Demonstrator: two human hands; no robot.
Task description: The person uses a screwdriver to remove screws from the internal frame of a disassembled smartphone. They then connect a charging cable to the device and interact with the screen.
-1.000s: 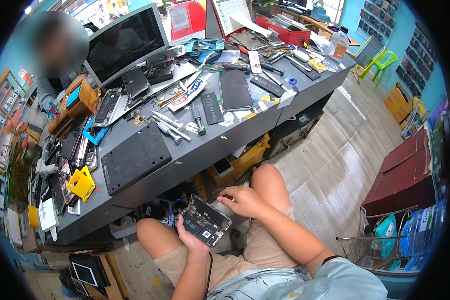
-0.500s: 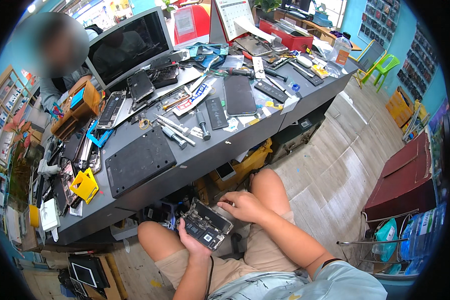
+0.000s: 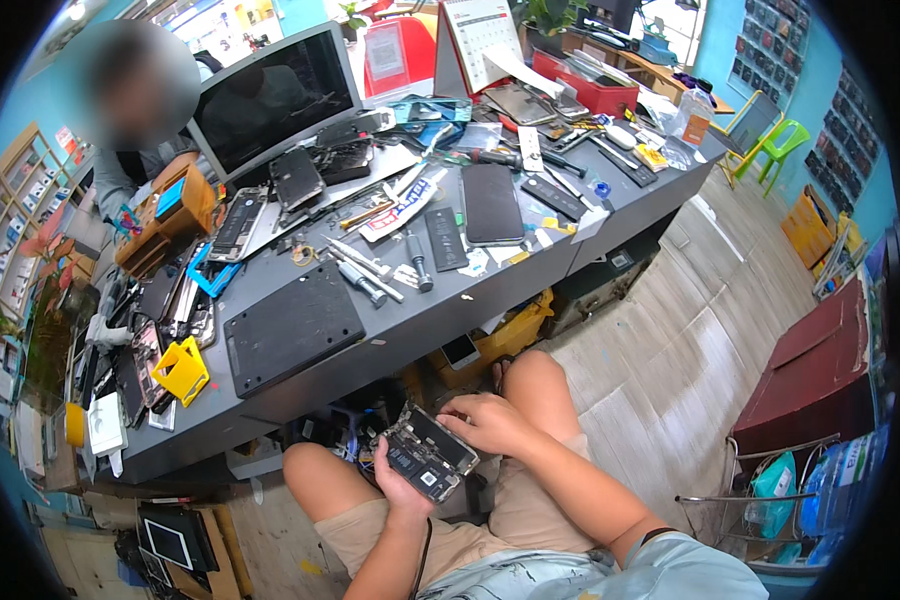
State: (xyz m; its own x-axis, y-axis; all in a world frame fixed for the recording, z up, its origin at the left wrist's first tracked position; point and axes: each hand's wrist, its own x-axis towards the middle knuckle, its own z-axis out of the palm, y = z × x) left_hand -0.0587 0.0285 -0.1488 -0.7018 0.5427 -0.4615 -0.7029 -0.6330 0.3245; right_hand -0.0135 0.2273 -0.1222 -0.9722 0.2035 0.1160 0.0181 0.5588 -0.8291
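Note:
My left hand (image 3: 402, 490) is wrapped round the lower left side of an opened smartphone (image 3: 422, 462), held above my lap. Its inside faces up, showing a black battery and bare circuit parts. At the phone's upper right edge is my right hand (image 3: 485, 422), fingers bent and drawn together over the rim. Whether those fingertips pinch a small part or only rest on the phone, I cannot tell. A thin black cable (image 3: 422, 560) runs down beside my left wrist.
The grey workbench (image 3: 400, 325) ahead carries a black flat pad (image 3: 295, 325), screwdrivers (image 3: 418, 262), a dark phone (image 3: 492, 205), loose batteries (image 3: 445, 240) and a monitor (image 3: 275, 100). Behind it sits another person (image 3: 120, 180). A maroon cabinet (image 3: 805, 360) stands to the right.
My right hand has come down from above the phone to its upper right edge. The phone, in my left hand, is now slightly farther right in view; the whole view has shifted a little.

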